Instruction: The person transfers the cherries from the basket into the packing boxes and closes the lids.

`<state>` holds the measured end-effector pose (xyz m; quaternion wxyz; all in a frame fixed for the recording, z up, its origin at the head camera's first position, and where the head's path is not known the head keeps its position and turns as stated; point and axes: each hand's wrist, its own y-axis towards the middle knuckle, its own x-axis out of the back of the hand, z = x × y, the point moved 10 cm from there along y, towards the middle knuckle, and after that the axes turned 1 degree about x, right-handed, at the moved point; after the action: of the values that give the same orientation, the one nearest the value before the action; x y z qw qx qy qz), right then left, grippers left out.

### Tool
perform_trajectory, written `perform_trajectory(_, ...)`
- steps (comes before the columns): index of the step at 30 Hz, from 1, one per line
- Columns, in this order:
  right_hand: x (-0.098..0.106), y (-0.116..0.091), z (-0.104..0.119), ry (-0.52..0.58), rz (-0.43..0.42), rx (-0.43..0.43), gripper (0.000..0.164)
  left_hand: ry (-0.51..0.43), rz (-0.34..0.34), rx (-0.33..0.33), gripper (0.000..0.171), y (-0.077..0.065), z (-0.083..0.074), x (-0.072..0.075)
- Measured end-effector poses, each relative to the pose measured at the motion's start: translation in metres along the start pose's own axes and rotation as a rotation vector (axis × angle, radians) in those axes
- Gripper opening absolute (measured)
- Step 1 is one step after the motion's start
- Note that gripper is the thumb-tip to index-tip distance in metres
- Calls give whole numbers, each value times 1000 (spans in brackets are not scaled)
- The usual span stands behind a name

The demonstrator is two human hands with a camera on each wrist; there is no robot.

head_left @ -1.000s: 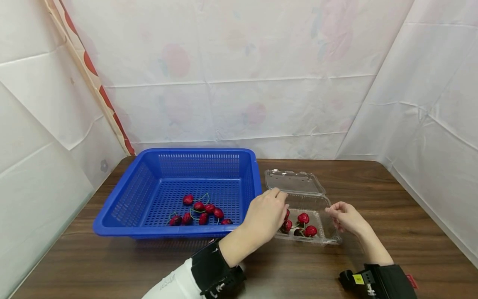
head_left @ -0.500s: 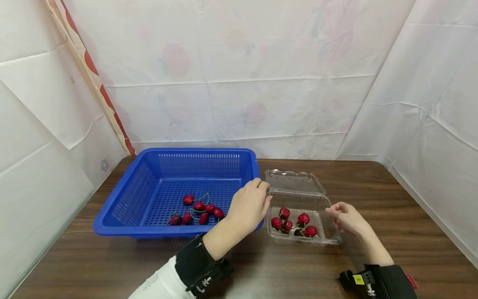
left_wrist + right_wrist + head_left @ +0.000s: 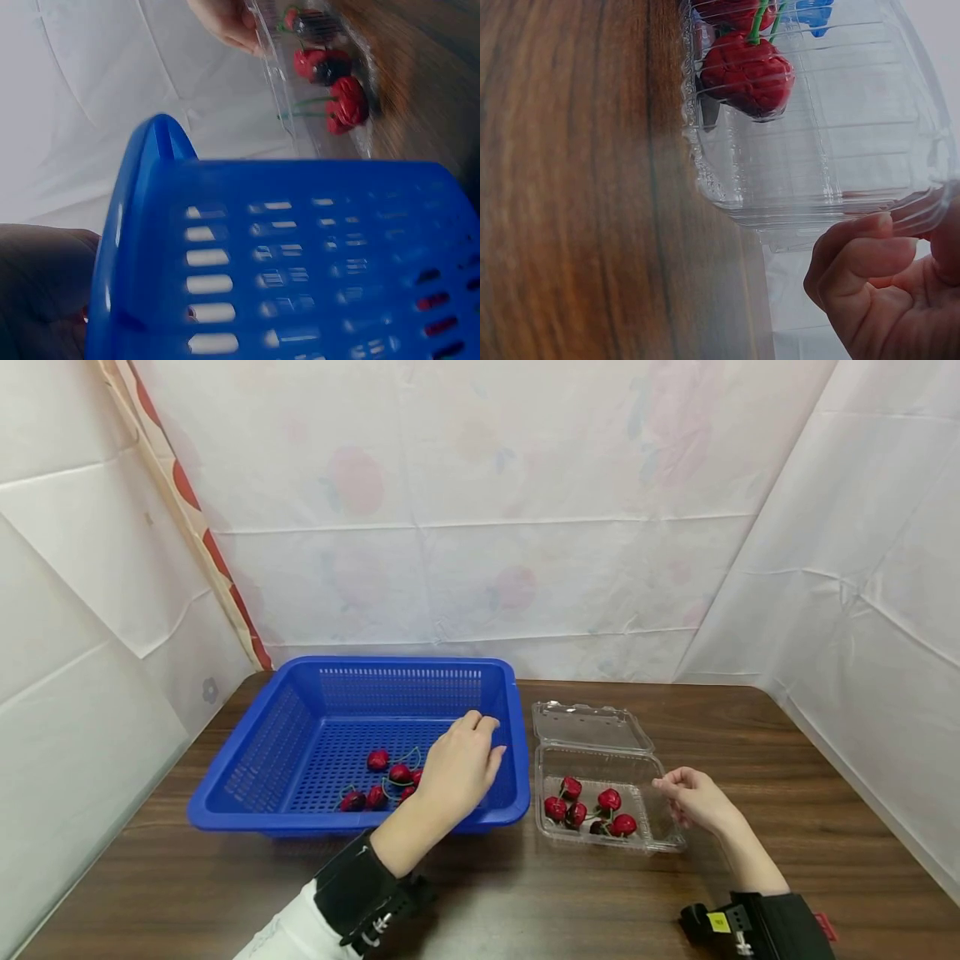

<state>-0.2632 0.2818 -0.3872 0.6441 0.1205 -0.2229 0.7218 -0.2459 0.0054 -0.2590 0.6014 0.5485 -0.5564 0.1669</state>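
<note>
My left hand (image 3: 456,766) is over the right side of the blue basket (image 3: 238,764), its fingers curled downward. In the left wrist view, a small patch of red shows at the fingers behind the basket rim, a cherry held there and mostly hidden. Several red cherries (image 3: 377,797) with green stems lie on the basket floor, some covered by the hand. My right hand (image 3: 696,795) pinches the right rim of the clear plastic clamshell box (image 3: 592,762). Several more cherries (image 3: 609,799) lie in the box, towards its front left.
The clamshell's lid (image 3: 592,727) is folded back behind the box. Both containers stand side by side on a brown wooden table (image 3: 570,902), with a narrow gap between them. White patterned sheets (image 3: 480,527) hang along the back and sides.
My left hand has moved left from above the clamshell, across the gap, to over the basket. Cherries it covered in the box now show. The right hand stays at the box rim.
</note>
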Motion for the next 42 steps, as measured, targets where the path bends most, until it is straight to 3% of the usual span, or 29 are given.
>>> perform_trajectory(8,0,1,-1,3,8,2,21,-5,2,44,30,-7,24,2)
perform_trajectory(13,-1,1,-1,5,13,5,21,18,41,97,34,-13,43,-2)
perform_trajectory(20,-1,0,-1,1,14,7,21,75,118,158,39,-21,64,-6)
perform_trajectory(26,-2,0,-1,-8,13,-2,23,107,225,213,39,-25,81,-12)
perform_trajectory(37,-1,0,-2,-9,12,-3,23,114,366,269,17,-35,106,-22)
perform_trajectory(42,-1,1,-2,-8,13,-7,23,123,431,289,26,-39,113,-26)
